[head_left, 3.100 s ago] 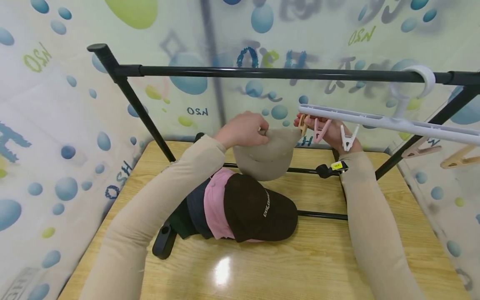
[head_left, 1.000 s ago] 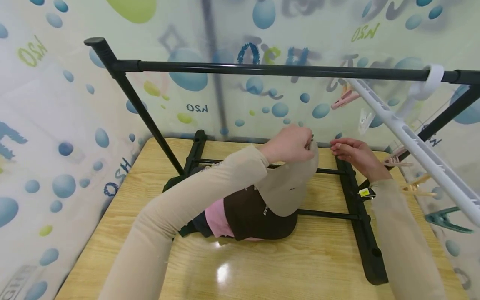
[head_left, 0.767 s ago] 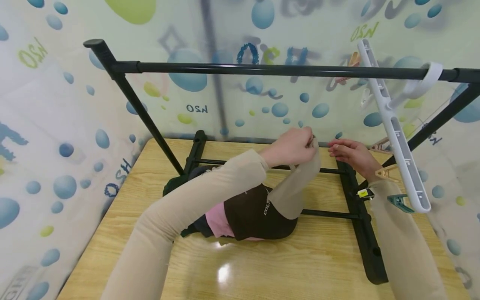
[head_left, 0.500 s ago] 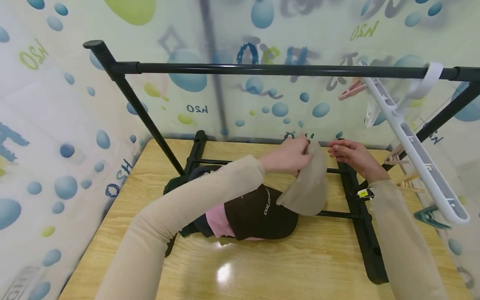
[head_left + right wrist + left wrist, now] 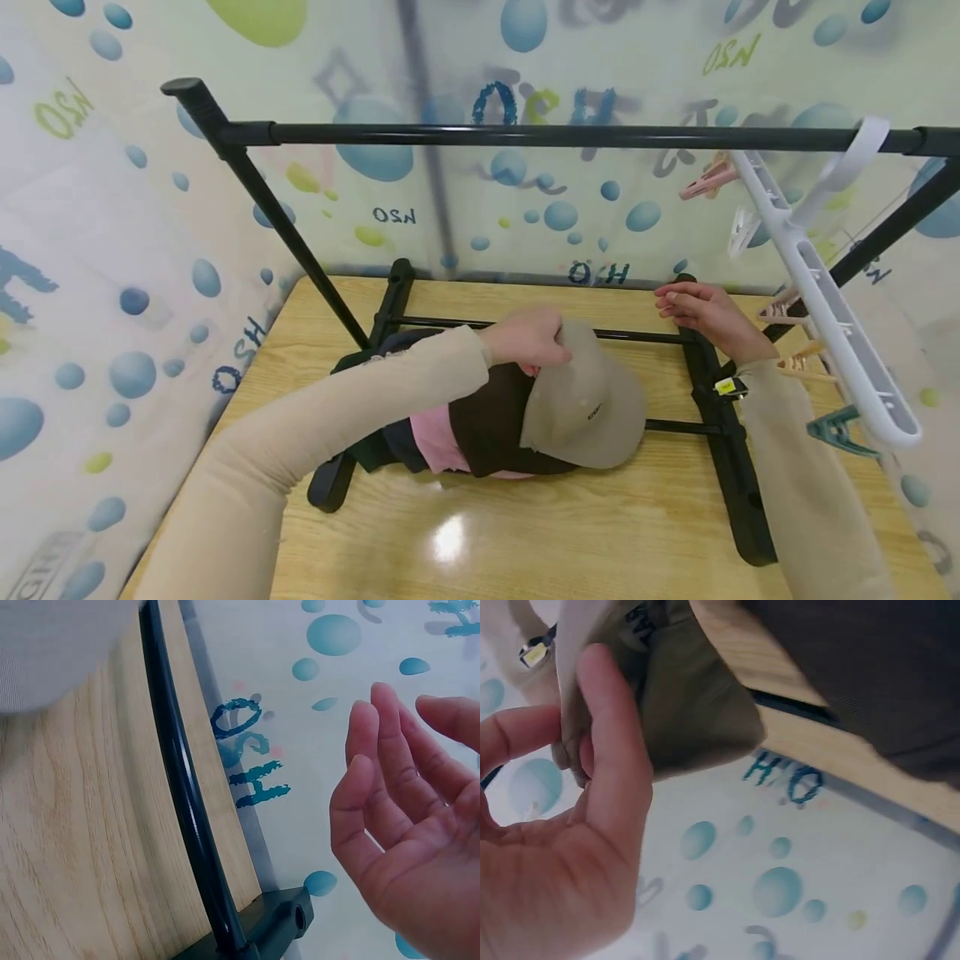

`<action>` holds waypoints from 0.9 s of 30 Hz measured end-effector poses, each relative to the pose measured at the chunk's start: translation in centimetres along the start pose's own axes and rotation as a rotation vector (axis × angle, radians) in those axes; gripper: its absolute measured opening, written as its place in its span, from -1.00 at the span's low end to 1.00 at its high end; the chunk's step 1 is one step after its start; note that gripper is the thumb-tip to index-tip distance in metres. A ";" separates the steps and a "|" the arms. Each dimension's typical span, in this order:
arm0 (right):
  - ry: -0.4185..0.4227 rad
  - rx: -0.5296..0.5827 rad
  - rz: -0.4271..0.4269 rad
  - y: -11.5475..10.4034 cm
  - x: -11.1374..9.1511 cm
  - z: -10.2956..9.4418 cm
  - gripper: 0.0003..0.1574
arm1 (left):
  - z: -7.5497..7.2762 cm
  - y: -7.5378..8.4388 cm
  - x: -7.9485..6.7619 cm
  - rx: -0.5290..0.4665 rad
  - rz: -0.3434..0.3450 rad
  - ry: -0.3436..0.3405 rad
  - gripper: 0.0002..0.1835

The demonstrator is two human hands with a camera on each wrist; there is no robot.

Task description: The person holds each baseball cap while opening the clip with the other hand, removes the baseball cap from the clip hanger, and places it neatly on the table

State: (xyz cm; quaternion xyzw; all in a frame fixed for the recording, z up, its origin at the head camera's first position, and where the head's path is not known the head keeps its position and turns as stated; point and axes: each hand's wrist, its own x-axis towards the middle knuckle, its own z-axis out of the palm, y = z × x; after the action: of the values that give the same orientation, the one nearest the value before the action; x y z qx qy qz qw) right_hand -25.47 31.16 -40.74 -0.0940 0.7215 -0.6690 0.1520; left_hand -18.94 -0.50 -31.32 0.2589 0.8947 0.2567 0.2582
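My left hand (image 5: 528,337) pinches the rim of a beige baseball cap (image 5: 592,408) between thumb and fingers. In the left wrist view the cap's darker inside (image 5: 697,697) shows beside the fingers. The cap sits over the right part of a dark brown cap (image 5: 487,417); whether its weight rests there I cannot tell. Under and left of the brown cap are a pink cap (image 5: 435,442) and darker navy and green ones, partly behind my forearm. My right hand (image 5: 708,317) is held apart to the right with loosely bent fingers, holding nothing, as the right wrist view (image 5: 412,810) confirms.
A black rack bar (image 5: 480,135) spans the back above the wooden table (image 5: 585,533). From its right end hangs a white hanger (image 5: 817,283) with several clips, such as a green clip (image 5: 840,429). A black rack foot (image 5: 731,467) lies below my right forearm.
The beige cap has left the hanger's clips, moved down and right with my left hand, and now lies lower over the brown cap. The hanger swung round. My right hand drew back from the clips.
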 end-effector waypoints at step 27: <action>-0.052 -0.187 0.022 0.2 -0.4 1.1 -0.45 | 0.1 -5.2 -4.5 -0.233 -0.278 -0.020 -0.64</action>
State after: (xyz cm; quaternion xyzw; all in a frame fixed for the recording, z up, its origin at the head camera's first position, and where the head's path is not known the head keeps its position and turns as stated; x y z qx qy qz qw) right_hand -24.71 30.29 -40.96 -0.1172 0.7776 -0.5943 0.1688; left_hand -17.28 -6.97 -32.96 0.1034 0.8833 0.3179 0.3285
